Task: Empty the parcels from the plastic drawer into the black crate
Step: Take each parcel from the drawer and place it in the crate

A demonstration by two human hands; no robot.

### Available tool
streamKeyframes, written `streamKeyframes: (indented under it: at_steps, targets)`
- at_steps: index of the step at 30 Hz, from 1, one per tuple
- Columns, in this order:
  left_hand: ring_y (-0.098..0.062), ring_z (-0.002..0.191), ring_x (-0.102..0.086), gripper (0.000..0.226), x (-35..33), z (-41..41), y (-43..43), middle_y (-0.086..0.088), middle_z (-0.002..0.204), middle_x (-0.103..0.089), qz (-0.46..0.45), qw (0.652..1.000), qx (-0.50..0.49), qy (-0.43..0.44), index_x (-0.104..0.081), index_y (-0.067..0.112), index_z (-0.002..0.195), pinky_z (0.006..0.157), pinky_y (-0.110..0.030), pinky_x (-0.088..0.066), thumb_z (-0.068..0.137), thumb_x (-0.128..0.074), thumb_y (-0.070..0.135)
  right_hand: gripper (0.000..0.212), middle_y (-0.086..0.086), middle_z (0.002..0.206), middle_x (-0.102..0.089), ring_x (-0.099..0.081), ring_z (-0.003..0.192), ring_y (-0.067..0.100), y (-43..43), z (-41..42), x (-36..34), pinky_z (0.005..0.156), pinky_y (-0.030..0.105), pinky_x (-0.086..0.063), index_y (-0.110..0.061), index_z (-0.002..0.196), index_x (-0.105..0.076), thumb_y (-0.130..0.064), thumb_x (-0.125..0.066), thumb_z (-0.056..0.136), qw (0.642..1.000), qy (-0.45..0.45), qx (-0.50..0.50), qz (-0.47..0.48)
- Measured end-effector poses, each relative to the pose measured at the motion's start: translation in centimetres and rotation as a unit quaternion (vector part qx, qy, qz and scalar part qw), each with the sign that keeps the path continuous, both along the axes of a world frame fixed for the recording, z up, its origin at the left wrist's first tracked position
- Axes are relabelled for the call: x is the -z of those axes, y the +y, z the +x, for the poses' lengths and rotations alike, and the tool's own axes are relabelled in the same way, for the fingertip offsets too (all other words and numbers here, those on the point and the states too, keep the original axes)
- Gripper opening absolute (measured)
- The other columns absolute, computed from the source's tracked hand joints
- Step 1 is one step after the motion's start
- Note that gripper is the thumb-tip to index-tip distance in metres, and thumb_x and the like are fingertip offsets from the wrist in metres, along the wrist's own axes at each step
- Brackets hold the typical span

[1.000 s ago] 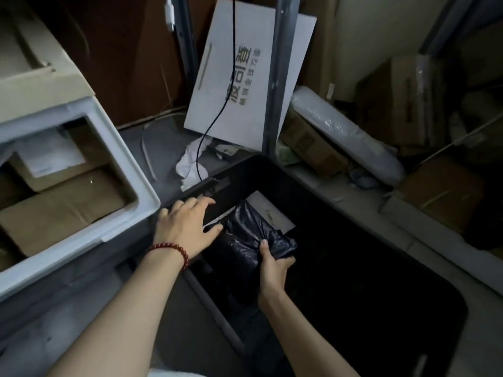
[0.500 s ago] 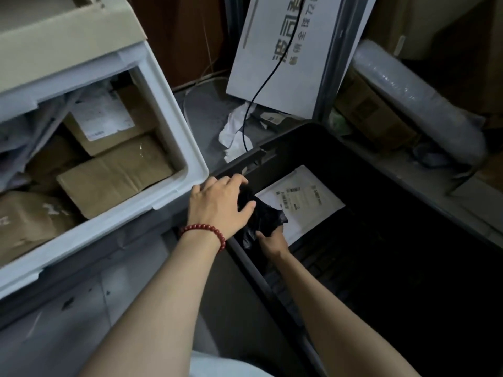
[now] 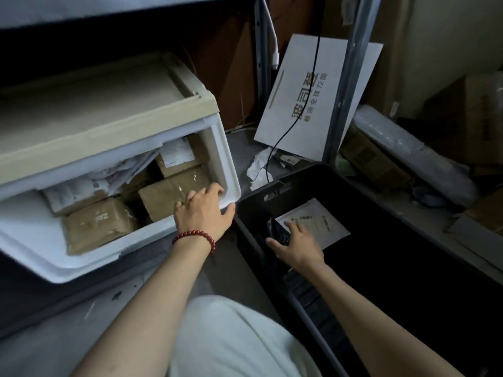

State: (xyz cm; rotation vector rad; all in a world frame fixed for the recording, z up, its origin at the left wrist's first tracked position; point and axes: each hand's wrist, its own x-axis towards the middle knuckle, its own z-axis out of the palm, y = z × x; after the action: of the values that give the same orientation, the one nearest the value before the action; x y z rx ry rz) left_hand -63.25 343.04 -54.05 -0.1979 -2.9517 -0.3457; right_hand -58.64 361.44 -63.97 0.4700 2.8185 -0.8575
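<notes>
A person's forearms reach forward over a pale cloth lap. Half a second ago both hands were at the black bag on the crate's edge. Now the left hand (image 3: 202, 213), with a red bead bracelet (image 3: 194, 238), has moved to the drawer (image 3: 136, 240). Its grip is loose and holds nothing, fingers over the white plastic rim touching a brown cardboard parcel (image 3: 168, 191). The right hand (image 3: 300, 247) has let go, its grip open and fingers spread flat. The crinkled black bag (image 3: 277, 232) lies inside the crate (image 3: 304, 183) by its left wall, beside a flat white mailer (image 3: 321, 227) whose label is too small to read. A taped parcel (image 3: 98, 227) in the drawer is marked "PZ". Beyond, a white board (image 3: 307, 104) bears gold Chinese characters and "72".
</notes>
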Motion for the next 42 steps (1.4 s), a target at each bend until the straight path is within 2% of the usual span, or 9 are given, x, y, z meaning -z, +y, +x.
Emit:
streamKeyframes:
  at_steps: [8, 10, 13, 19, 23, 28, 37, 42]
  targets:
    - [-0.025, 0.114, -0.054, 0.039, -3.9, 5.4, -10.8, 0.005, 0.115, -0.065, 0.024, 0.990, -0.138, 0.009, -0.053, 0.028, 0.120, 0.090, -0.039, -0.046, 0.089, -0.052, 0.051, 0.063, 0.002, 0.144, -0.044, -0.039, 0.132, 0.026, -8.7, 0.2, -9.8, 0.104, 0.041, -0.038, -0.027, 0.136, -0.048, -0.065, -0.051, 0.087, 0.986, 0.105, -0.125, -0.012]
    - [-0.025, 0.115, -0.053, 0.038, -4.6, 6.6, -12.7, 0.005, 0.115, -0.066, 0.023, 0.987, -0.157, 0.015, -0.053, 0.028, 0.121, 0.087, -0.037, -0.043, 0.089, -0.053, 0.050, 0.063, 0.002, 0.144, -0.043, -0.040, 0.131, 0.026, -11.3, 0.0, -11.8, 0.102, 0.043, -0.040, -0.028, 0.137, -0.047, -0.065, -0.052, 0.086, 0.980, 0.115, -0.161, -0.018]
    - [-0.025, 0.117, -0.051, 0.038, -5.4, 8.0, -14.8, 0.003, 0.119, -0.063, 0.023, 0.984, -0.177, 0.010, -0.052, 0.027, 0.121, 0.091, -0.038, -0.041, 0.089, -0.052, 0.048, 0.068, 0.004, 0.146, -0.041, -0.041, 0.132, 0.027, -14.0, -0.1, -14.1, 0.101, 0.043, -0.041, -0.027, 0.141, -0.043, -0.065, -0.054, 0.085, 0.971, 0.119, -0.207, 0.009]
    - [-0.023, 0.114, -0.055, 0.043, -5.6, 8.2, -16.5, 0.003, 0.120, -0.063, 0.048, 0.978, -0.203, 0.009, -0.050, 0.029, 0.126, 0.089, -0.038, -0.042, 0.090, -0.051, 0.052, 0.078, 0.010, 0.147, -0.037, -0.040, 0.132, 0.030, -17.4, -1.3, -16.3, 0.107, 0.045, -0.039, -0.020, 0.146, -0.034, -0.062, -0.058, 0.084, 0.981, 0.091, -0.171, -0.020]
    - [-0.022, 0.113, -0.056, 0.045, -4.9, 7.2, -17.5, 0.005, 0.120, -0.063, 0.053, 0.979, -0.199, -0.006, -0.047, 0.029, 0.129, 0.087, -0.037, -0.044, 0.090, -0.051, 0.052, 0.073, 0.008, 0.147, -0.037, -0.040, 0.132, 0.028, -19.8, -1.8, -15.0, 0.104, 0.043, -0.041, -0.018, 0.145, -0.035, -0.058, -0.056, 0.087, 0.981, 0.092, -0.161, -0.054]
    - [-0.021, 0.115, -0.054, 0.044, -4.2, 3.7, -19.1, 0.006, 0.121, -0.061, 0.093, 0.975, -0.198, -0.028, -0.048, 0.030, 0.128, 0.092, -0.041, -0.047, 0.090, -0.052, 0.052, 0.071, 0.004, 0.145, -0.039, -0.037, 0.134, 0.025, -20.6, -3.9, -13.0, 0.099, 0.041, -0.042, -0.022, 0.143, -0.037, -0.058, -0.059, 0.085, 0.976, 0.105, -0.191, 0.007]
    - [-0.026, 0.119, -0.051, 0.049, -0.8, -0.9, -22.7, -0.004, 0.135, -0.050, 0.102, 0.963, -0.232, -0.092, -0.044, 0.025, 0.133, 0.090, -0.038, -0.049, 0.090, -0.056, 0.047, 0.073, 0.008, 0.146, -0.037, -0.037, 0.134, 0.027, -23.5, -8.4, -9.5, 0.104, 0.041, -0.040, -0.020, 0.145, -0.035, -0.055, -0.060, 0.087, 0.966, 0.046, -0.253, -0.035]
    - [-0.031, 0.115, -0.053, 0.061, 1.3, -2.8, -23.8, -0.012, 0.133, -0.048, 0.139, 0.948, -0.261, -0.120, -0.035, 0.020, 0.140, 0.087, -0.039, -0.049, 0.090, -0.060, 0.043, 0.071, 0.010, 0.149, -0.034, -0.038, 0.135, 0.027, -26.4, -10.4, -7.4, 0.105, 0.035, -0.036, -0.017, 0.147, -0.034, -0.051, -0.059, 0.089, 0.960, 0.020, -0.257, -0.114]
